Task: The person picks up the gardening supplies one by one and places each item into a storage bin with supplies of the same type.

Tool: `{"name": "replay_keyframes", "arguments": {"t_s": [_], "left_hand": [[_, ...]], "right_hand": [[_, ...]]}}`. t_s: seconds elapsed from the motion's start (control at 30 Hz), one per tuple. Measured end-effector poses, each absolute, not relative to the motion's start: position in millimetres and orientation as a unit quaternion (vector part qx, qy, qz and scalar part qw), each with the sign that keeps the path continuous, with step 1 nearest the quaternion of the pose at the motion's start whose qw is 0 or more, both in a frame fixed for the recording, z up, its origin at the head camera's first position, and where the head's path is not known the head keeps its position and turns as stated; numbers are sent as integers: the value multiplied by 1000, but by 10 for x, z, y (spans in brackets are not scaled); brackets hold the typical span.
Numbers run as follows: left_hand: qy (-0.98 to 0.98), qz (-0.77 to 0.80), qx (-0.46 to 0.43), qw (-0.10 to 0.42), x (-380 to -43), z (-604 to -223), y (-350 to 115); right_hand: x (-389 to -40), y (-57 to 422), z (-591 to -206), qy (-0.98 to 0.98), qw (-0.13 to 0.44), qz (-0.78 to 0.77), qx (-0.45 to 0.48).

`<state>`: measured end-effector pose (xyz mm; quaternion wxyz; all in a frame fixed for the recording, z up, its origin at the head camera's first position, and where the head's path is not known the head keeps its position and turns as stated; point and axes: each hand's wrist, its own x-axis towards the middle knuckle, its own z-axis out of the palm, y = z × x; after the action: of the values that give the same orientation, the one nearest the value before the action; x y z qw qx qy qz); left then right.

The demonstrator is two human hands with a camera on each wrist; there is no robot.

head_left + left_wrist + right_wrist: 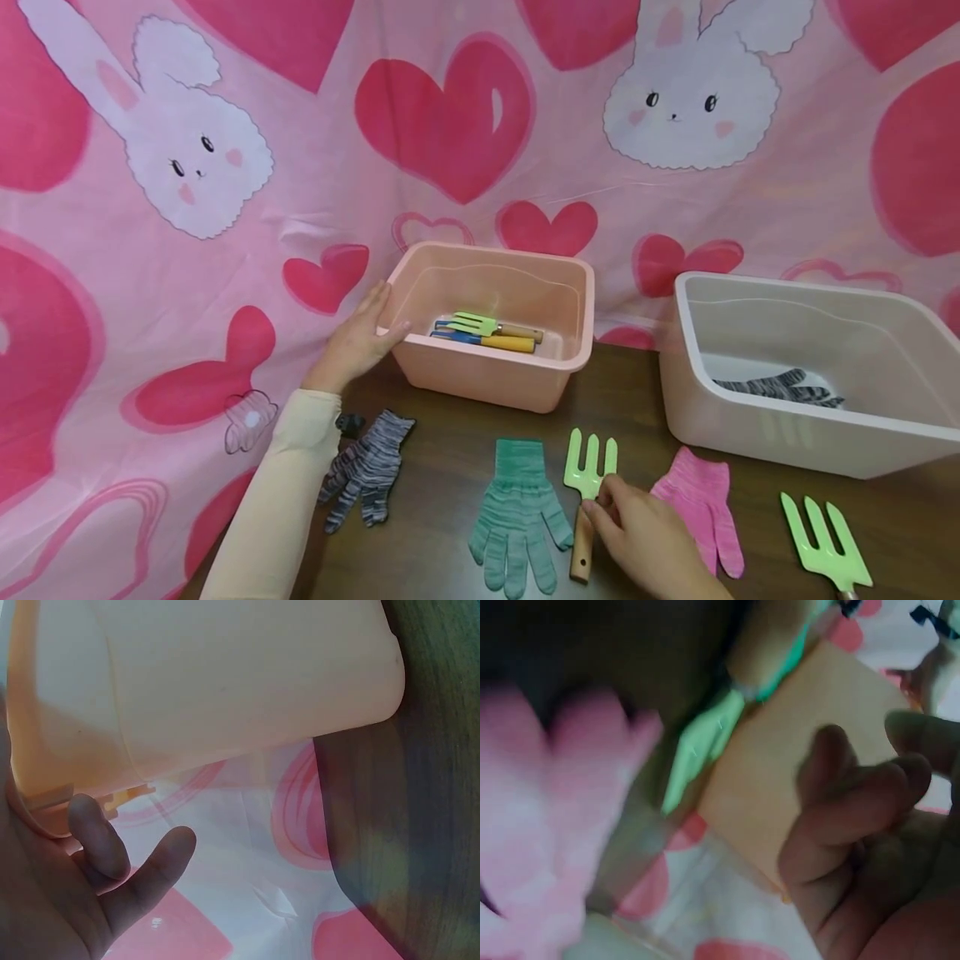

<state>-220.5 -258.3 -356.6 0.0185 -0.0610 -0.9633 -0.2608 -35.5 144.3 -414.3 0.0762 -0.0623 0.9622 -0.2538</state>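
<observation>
My left hand (356, 342) grips the left rim of a peach-pink bin (480, 379), thumb over the edge. Inside it lie a green hand fork (472, 323) with a wooden handle and a blue tool (457, 337) with a yellow handle. On the table, my right hand (648, 529) is at the neck of another green hand fork (582, 533), fingers loosely bent. The right wrist view is blurred and shows nothing between those fingers. A green glove (516, 517) lies left of this fork; a pink glove (701, 504) lies to its right, partly behind the hand.
A grey-white bin (780, 429) at the right holds a dark striped glove (787, 387). Another striped glove (371, 467) lies beside my left forearm. A third green fork (828, 546) is at the lower right. Behind the bins hangs a heart-patterned cloth (465, 167).
</observation>
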Motion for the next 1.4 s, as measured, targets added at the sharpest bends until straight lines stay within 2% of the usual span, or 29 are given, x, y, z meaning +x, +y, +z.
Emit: {"name": "replay_keyframes", "arguments": {"t_s": [0.17,0.37,0.77,1.1,1.4], "left_hand": [[-963,-260,-61,27,-2212,-3561,-2592],[-963,-264,-57,22,-2211,-3574,-2580],[-963,-260,-60,27,-2208,-3578,-2575],[-963,-254,-82,43,-2201,-3581,-2582],[-963,-257,-75,36,-2204,-3582,-2583]], "right_hand": [[-205,1390,-4379,960,149,-233,-38],[-133,1347,-4523,958,176,-227,-21],[-128,1331,-4518,965,165,-203,8],[-100,1311,-4524,975,112,-192,-3],[-140,1306,-4521,975,120,-190,-9]]}}
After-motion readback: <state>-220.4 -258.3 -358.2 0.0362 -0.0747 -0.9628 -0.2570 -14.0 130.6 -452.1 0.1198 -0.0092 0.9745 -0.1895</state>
